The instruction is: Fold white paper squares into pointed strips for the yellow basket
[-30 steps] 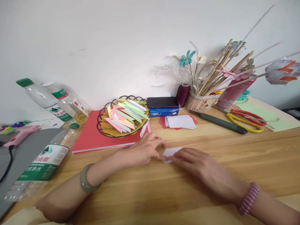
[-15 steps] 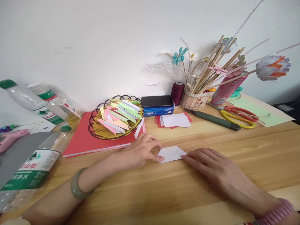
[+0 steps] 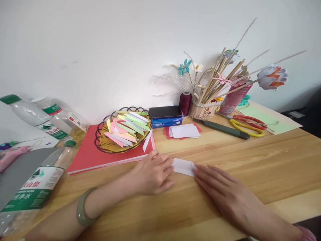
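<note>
White folded paper [image 3: 184,166] lies flat on the wooden table [image 3: 250,160], just in front of the person and between both hands. It looks like a small strip folded along its length, thin and light, so it would likely slide or lift at a slight touch; it should crease easily and hold a crease, and it would tear or crumple if pinched hard. Its free long edges and the two short ends seem the best places to take hold, with a flat press rather than a squeeze.

The left hand [image 3: 152,174] rests palm down on the table, its fingers [image 3: 167,167] spread flat and touching the paper's left end; it grips nothing. The right hand [image 3: 220,189] also lies flat and uncurled, its fingertips [image 3: 198,171] pressing the paper's right end against the table. A green bangle [image 3: 81,211] sits on the left wrist.

Behind the left hand is a red folder [image 3: 87,154] carrying a wire basket [image 3: 100,137] filled with coloured folded strips [image 3: 127,129]. Further back lie a stack of white and red paper squares [image 3: 184,131], a dark phone [image 3: 165,111] on a blue tissue pack [image 3: 167,122], and a maroon thread spool [image 3: 185,103]. To the right are a pot of sticks and paper flowers [image 3: 204,108], a utility knife [image 3: 225,129] and scissors [image 3: 248,124]. Water bottles [image 3: 35,187] lie at the far left.
</note>
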Available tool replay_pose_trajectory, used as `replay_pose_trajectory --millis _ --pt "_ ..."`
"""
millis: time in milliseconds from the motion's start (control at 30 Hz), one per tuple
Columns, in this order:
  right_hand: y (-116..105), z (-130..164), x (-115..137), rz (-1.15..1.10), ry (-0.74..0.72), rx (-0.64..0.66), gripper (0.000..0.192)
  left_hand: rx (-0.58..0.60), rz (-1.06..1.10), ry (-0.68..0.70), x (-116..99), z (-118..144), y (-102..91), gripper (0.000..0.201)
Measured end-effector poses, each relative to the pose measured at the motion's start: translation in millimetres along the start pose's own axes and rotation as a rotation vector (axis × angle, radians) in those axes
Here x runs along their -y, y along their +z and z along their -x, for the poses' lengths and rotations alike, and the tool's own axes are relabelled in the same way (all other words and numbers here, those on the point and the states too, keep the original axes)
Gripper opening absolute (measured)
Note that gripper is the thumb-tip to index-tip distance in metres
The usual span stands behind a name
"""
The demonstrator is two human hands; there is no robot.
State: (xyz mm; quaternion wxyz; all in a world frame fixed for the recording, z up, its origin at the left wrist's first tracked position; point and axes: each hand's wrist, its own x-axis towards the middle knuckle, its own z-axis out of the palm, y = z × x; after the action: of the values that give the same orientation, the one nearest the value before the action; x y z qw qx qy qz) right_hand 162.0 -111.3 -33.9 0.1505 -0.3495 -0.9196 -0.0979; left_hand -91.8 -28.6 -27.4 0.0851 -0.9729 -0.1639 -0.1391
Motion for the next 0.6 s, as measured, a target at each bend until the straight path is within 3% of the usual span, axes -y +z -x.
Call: replay_pose_trajectory --millis 167,267,367,433,600 --pt "-14.5 -15.4 33.8 -0.182 -0.107 0.084 0.038 0.006 -0.089 -0.156 -7.8 -7.4 10.9 0.030" --pt "-18.9 -28.6 42.1 -0.339 -0.104 0.087 0.035 -0.091 -0.056 -0.189 -10.9 -7.3 14.1 0.020" --pt "-16.8 -33.9 31.0 -0.450 0.019 0.011 0.034 -0.175 0.046 -0.176 -13.5 -4.2 14.0 0.016" --pt "-11.4 -34.4 17.0 -0.393 0.131 -0.019 0.037 -0.178 0.114 -0.172 -15.5 -2.8 12.4 0.016" --pt "7.6 -36.0 -6.2 -0.160 -0.014 0.012 0.036 -0.149 0.242 -0.175 -21.7 -3.6 4.8 0.019"
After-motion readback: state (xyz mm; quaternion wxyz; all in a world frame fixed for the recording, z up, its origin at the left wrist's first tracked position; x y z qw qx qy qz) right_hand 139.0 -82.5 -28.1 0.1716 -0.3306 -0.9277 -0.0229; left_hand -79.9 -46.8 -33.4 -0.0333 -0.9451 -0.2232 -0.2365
